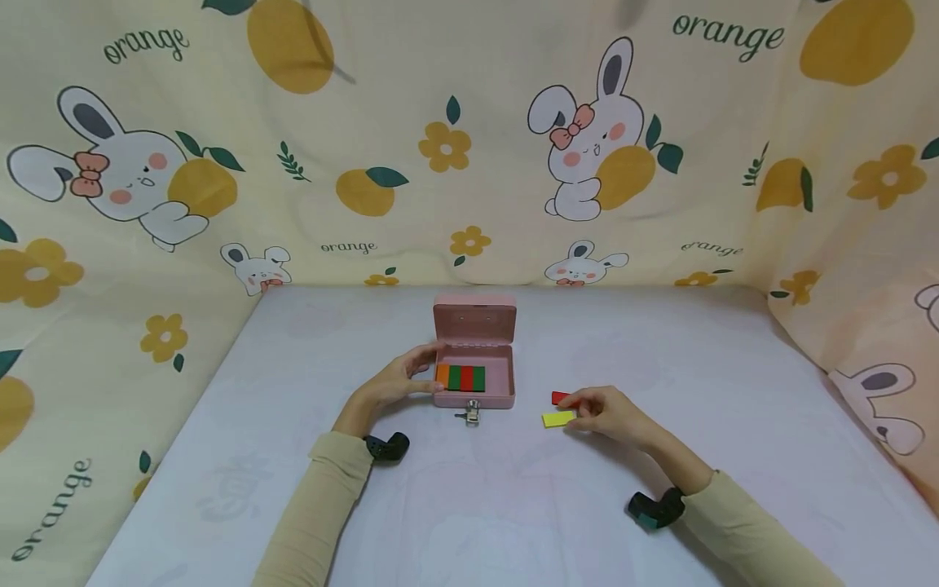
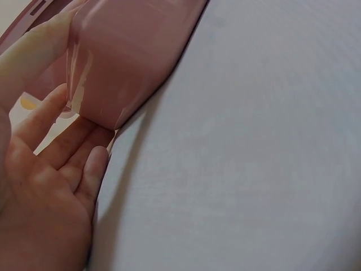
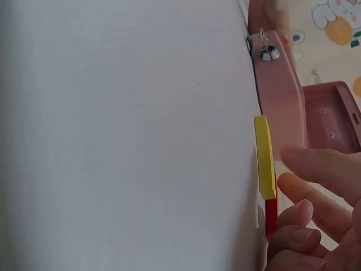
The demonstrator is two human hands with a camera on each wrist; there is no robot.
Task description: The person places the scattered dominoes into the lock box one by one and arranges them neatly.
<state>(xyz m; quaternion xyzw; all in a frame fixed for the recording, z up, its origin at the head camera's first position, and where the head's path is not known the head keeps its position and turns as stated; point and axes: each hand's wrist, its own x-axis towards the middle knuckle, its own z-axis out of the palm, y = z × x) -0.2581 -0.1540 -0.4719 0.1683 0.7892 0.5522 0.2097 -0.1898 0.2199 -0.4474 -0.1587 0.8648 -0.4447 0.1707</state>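
An open pink metal box [image 1: 502, 401] stands mid-table, its lid [image 1: 474, 324] tilted back. In it, side by side at the left, lie an orange block [image 1: 443, 375] and green and red blocks [image 1: 466, 378]. My left hand [image 1: 396, 379] grips the box's left side, thumb near the front corner, fingers behind, as the left wrist view also shows. To the right of the box, my right hand [image 1: 607, 414] hovers by a yellow block [image 1: 557, 419] and a red block [image 1: 559, 398]. Its thumb and fingers are apart beside them; in the right wrist view no pinch shows.
A small lock with a key [image 1: 472, 414] is at the front of the box. The white tabletop [image 1: 477, 514] runs back to a patterned cloth [image 1: 411, 98] with rabbits and oranges. Each wrist wears a black camera [image 1: 655, 509].
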